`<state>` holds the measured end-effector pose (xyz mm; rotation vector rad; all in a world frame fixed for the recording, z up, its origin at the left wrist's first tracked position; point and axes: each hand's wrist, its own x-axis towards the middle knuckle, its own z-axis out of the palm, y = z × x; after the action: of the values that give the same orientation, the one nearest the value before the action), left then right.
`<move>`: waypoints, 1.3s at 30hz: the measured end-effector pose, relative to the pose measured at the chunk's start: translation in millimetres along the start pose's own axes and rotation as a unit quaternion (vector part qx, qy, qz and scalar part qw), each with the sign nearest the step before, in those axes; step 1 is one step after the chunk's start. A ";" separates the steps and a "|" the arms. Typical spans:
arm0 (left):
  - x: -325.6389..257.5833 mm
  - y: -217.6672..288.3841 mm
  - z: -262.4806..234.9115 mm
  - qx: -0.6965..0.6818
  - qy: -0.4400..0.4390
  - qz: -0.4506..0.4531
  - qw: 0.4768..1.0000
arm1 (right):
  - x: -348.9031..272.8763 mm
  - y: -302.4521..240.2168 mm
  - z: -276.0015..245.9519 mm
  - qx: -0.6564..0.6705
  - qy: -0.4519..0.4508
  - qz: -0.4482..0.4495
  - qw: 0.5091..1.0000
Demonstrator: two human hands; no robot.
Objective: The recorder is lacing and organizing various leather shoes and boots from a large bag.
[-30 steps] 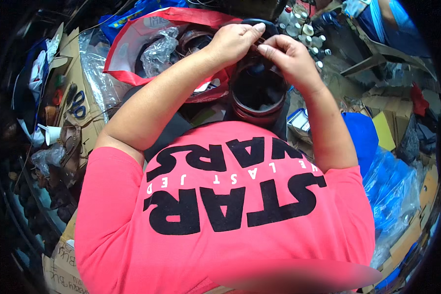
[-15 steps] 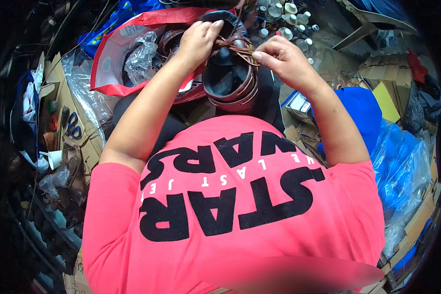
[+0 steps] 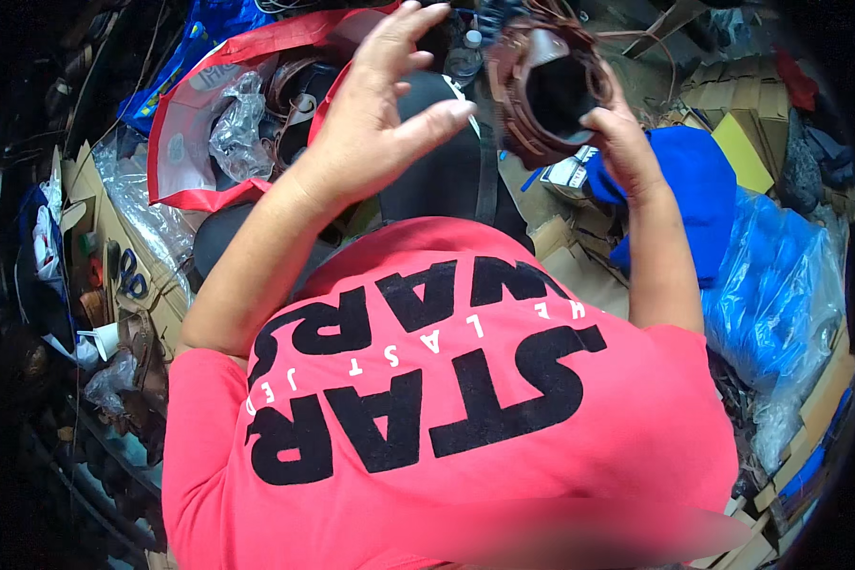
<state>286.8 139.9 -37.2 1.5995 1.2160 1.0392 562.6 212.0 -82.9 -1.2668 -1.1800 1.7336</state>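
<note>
Brown leather, strapped or folded around a dark opening, makes up the boot (image 3: 518,109) in the head view. The person's right hand (image 3: 622,133) has closed on its near right side, thumb by the rim, and holds it raised, not set down on anything. The left hand (image 3: 380,104) is empty, its fingers spread and its thumb pointing toward the boot without touching it.

As for progress, the boot is shaped and has its opening uncovered; the lacing beyond the grip is blurred, so whether it is tied or loose cannot be told. Putting the boot down is not yet done.

Left of the grip, past the free hand, a red-and-white bag (image 3: 185,123) holds crumpled clear plastic (image 3: 242,128) and brown footwear (image 3: 294,81). Just right of and below the grip lies blue material (image 3: 698,176), with a yellow sheet (image 3: 743,157) beyond it.
</note>
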 end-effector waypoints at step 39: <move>-110.5 -240.0 -197.2 0.444 0.060 -0.398 0.801 | 76.8 249.4 -65.8 -0.371 -0.096 0.153 0.911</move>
<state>15.8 99.1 -220.4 1.3542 2.3971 -0.0393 600.0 208.8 -349.4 -1.8249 -1.9620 1.7046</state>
